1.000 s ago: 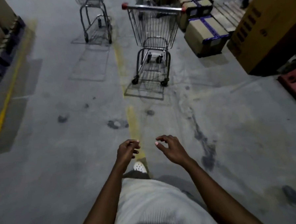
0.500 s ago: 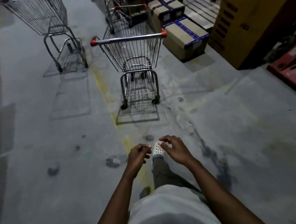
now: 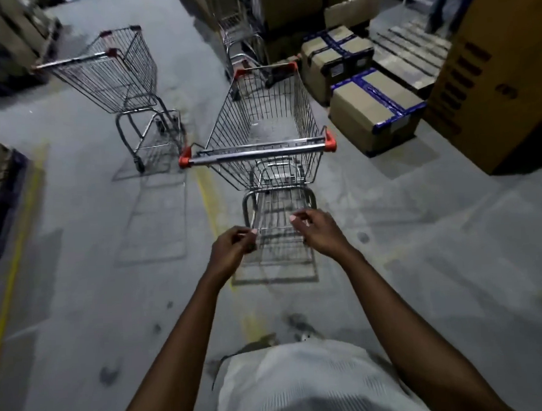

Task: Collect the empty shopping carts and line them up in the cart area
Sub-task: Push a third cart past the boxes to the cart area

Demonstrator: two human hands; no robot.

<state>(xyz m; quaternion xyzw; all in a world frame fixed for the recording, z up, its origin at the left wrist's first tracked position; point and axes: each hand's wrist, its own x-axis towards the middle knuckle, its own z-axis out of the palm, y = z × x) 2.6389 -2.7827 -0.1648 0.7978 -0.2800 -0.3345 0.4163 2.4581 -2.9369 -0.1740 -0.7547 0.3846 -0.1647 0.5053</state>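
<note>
Silver cart (image 3: 261,133), orange handle caps (image 3: 329,140); boxes (image 3: 374,112) blue-taped, seemingly.

Bare floor (image 3: 110,276) up to the cart handle (image 3: 257,152); boxes (image 3: 374,112) right, second cart (image 3: 109,78) left.

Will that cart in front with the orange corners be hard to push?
Probably not: the cart has an empty wire basket, so it likely feels light. On the flat concrete floor it should roll easily, maybe drifting toward the taped boxes.
</note>
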